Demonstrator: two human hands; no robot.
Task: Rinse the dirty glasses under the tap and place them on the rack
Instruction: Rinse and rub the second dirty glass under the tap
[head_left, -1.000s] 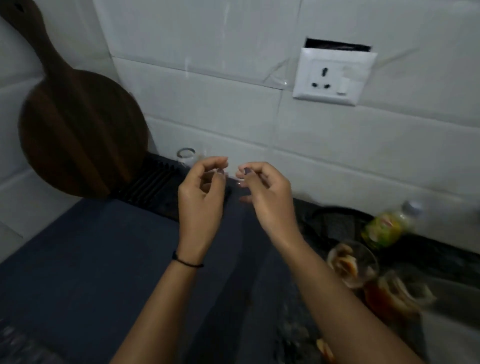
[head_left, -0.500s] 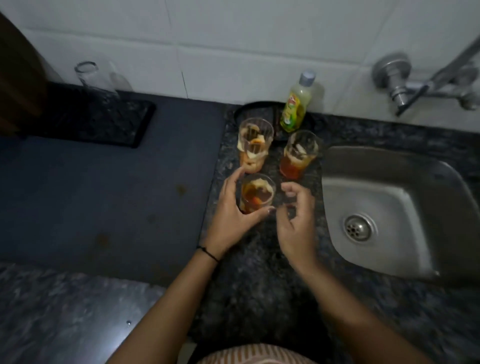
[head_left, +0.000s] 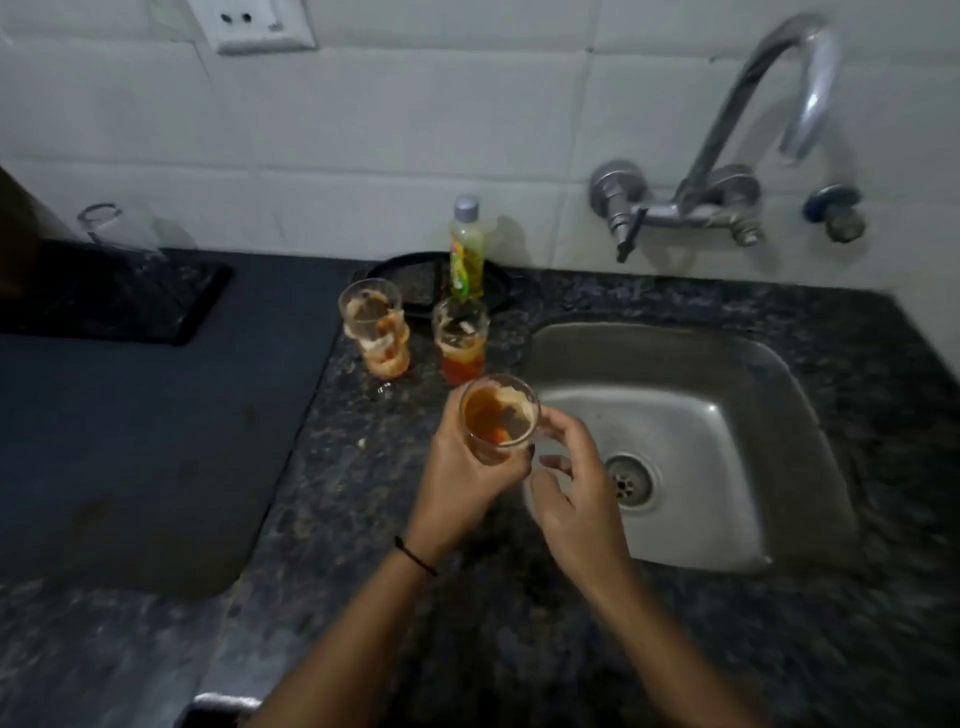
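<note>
Centre of frame, just left of the sink (head_left: 737, 364): left hand (head_left: 470, 478) is wrapped around a dirty glass (head_left: 497, 415), upright, with orange-brown liquid and residue inside. Glass hangs over the counter edge right at the sink's left rim, off the surface. Right hand (head_left: 576, 499) is beside it, fingers loosely curled and spread, holding nothing; fingertips near the glass wall, cannot tell if touching.

Two more dirty glasses stand above centre-left on the granite counter (head_left: 519, 649): one (head_left: 375, 325) with pale and orange smears, another (head_left: 460, 340) with red liquid at the bottom. They sit close together, just behind the held glass. Soap bottle (head_left: 466, 249) stands behind them against the wall. Tap (head_left: 769, 109) arches at upper right, no water running as far as I can see. Rack (head_left: 104, 296), dark, sits at far left with one clean glass (head_left: 111, 228) on it, upside down.

Risks, as I judge them:
- Single-hand hold on a greasy-looking glass; it may slip and hit the steel basin.
- Tilting early spills liquid on the counter rather than in the sink.
- An elbow or wrist swinging back could knock the two standing glasses, as they are near.
- Spout is high, so splashing looks likely once water runs.
- Rack is well apart from the sink, so carrying a wet glass across means drips and a slippery hold.
</note>
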